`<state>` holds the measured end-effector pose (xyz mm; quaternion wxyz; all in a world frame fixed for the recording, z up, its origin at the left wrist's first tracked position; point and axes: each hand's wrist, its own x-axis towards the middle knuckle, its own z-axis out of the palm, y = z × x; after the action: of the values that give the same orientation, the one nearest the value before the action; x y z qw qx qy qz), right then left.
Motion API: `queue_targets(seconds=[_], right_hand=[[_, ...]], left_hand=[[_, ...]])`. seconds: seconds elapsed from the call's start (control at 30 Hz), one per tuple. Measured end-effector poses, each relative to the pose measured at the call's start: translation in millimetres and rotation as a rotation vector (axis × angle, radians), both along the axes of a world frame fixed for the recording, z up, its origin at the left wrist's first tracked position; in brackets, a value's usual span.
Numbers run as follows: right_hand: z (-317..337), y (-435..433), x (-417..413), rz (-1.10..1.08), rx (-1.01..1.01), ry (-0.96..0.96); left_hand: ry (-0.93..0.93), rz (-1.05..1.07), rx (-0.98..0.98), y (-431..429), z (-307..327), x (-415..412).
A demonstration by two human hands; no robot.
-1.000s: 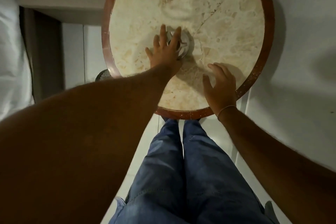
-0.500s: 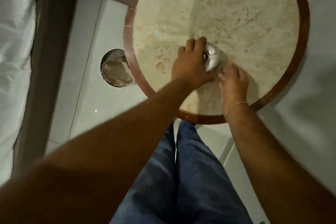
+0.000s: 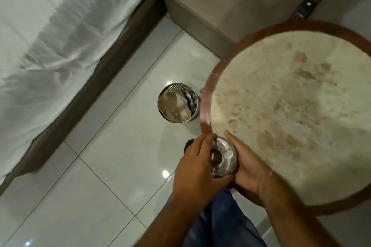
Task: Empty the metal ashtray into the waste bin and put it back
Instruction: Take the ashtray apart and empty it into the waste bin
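The round shiny metal ashtray [image 3: 223, 156] is held between both hands at the near left edge of the round marble table [image 3: 291, 118]. My left hand [image 3: 197, 168] grips its left side, with the thumb over the rim. Against its right side my right hand [image 3: 246, 164] cups it from below. On the tiled floor to the upper left of the ashtray stands the perforated metal waste bin [image 3: 178, 105], lined and holding crumpled paper. The ashtray's contents are blurred.
A bed with white sheets [image 3: 50, 26] and a dark wooden frame runs along the left. A beige cabinet [image 3: 230, 0] stands behind the table, with a remote control [image 3: 310, 1] on it. My legs in blue jeans [image 3: 218, 224] are below the hands.
The ashtray has come off the middle of the table to its left edge, now held by both hands. My view has swung left, so the bin and bed show fully.
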<state>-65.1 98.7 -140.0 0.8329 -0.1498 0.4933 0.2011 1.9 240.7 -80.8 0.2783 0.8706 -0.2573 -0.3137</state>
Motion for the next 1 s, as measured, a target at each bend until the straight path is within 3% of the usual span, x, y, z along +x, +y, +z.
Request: queue_targets(seconds=[0.23, 0.43, 0.6, 0.7, 0.83, 1.0], right_hand=[[-9, 29, 76, 0.221, -0.066, -0.027], [-18, 36, 130, 0.211, -0.213, -0.082], [-21, 56, 182, 0.322, -0.747, -0.033], [-33, 68, 204, 0.509, -1.139, -0.267], [-81, 78, 230, 0.835, -1.212, -0.311], [-103, 76, 249, 0.888, -1.231, -0.256]], left_hand=[[0.032, 0.344, -0.115, 55, 24, 40], [0.071, 0.6, -0.135, 102, 12, 45], [0.137, 0.72, -0.099, 133, -4, 30], [0.155, 0.746, -0.082, 146, -11, 28], [0.164, 0.811, -0.091, 161, -19, 30], [0.186, 0.906, -0.092, 175, -30, 36]])
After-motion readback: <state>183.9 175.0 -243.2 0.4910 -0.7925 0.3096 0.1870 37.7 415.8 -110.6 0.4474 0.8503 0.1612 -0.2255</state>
